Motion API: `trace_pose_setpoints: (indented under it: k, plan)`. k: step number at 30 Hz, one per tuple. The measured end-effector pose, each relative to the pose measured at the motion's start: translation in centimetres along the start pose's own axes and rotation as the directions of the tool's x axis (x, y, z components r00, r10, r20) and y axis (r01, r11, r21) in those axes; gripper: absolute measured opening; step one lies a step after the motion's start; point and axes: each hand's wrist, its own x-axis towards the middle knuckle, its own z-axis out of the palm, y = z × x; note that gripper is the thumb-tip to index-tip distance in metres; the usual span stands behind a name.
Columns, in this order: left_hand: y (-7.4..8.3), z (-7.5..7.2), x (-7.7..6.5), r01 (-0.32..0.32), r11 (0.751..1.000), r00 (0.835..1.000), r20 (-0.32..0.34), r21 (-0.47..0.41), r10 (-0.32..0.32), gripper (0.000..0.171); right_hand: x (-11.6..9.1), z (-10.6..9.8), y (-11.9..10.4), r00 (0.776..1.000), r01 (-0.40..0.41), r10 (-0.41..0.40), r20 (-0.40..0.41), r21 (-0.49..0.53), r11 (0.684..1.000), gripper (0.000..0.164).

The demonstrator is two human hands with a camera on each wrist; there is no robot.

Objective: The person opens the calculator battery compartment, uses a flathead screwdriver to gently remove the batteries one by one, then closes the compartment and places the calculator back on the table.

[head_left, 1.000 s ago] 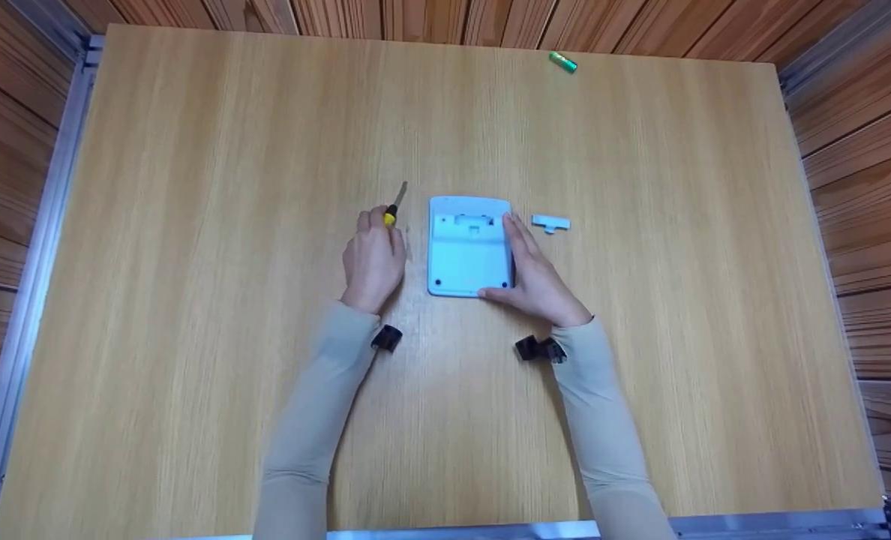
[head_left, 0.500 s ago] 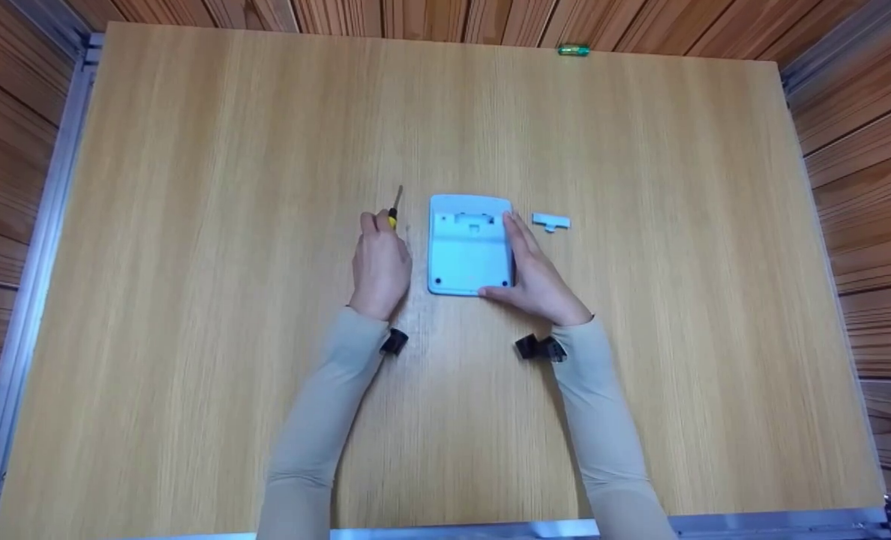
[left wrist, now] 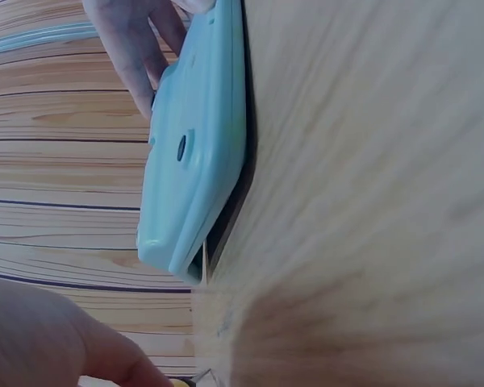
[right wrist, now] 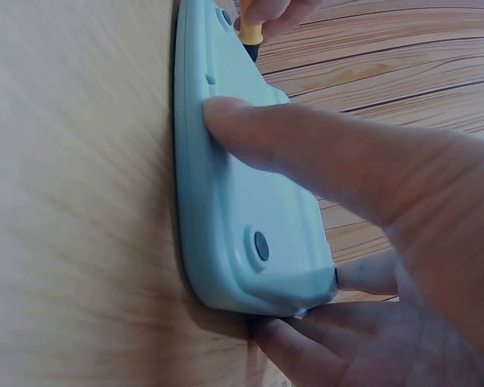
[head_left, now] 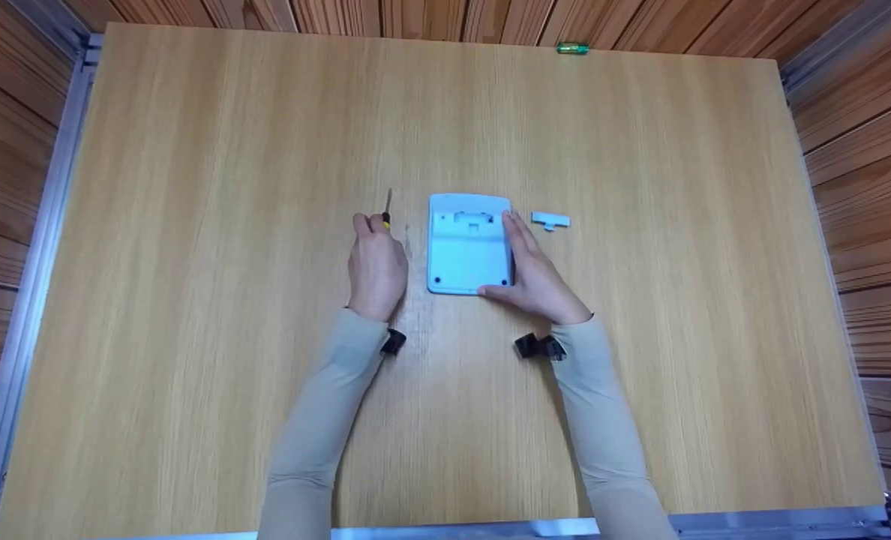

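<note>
- Grips a screwdriver (head_left: 387, 217) in the left hand (head_left: 378, 271), with fingers curled round the handle and much of the yellow grip hidden; points the thin shaft forward and apart from the blue device (head_left: 469, 256), likely to spare the casing from scratches.
- Braces the blue device with the right hand (head_left: 541, 283), spanning the near right corner with thumb over the near edge and fingers along the right side; probably guards against sliding or turning this way.
- Rests the blue device back upward near the middle of the table (head_left: 228, 225), between both hands; most likely exposes the uncovered compartment (head_left: 473, 219) at the far end for easy access.
- Has dark round feet (right wrist: 260, 246) towards the near corners, plain in the right wrist view; presumably suits standing the other way up.
- Places the small cover (head_left: 550, 220) just beside the blue device, on the right, near the right hand; apparently out of the way yet within easy reach.
- Shows a green battery (head_left: 572, 49) at the far edge of the table, close to the wooden panelling (head_left: 490, 16) and well apart from both hands; hard to tell why so far off.
</note>
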Motion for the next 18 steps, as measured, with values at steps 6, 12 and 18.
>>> trace_pose_setpoints:
  k: [6,12,18]
  plan:
    - [-0.19,-0.16,-0.08,-0.017,0.999,0.999,-0.036,0.036,0.018,0.027,0.03,-0.03,0.0,1.0,0.0,0.0,-0.003,-0.011,1.0,0.109]
    - [-0.22,-0.31,0.01,-0.007,0.996,0.999,-0.031,0.085,0.01,0.025,0.06,-0.02,0.01,1.0,-0.007,0.007,-0.003,-0.01,1.0,0.109]
    - [-0.2,-0.64,0.11,0.023,0.992,1.0,-0.011,0.124,-0.022,0.022,0.04,0.03,-0.01,1.0,-0.014,0.014,0.001,-0.007,1.0,0.109]
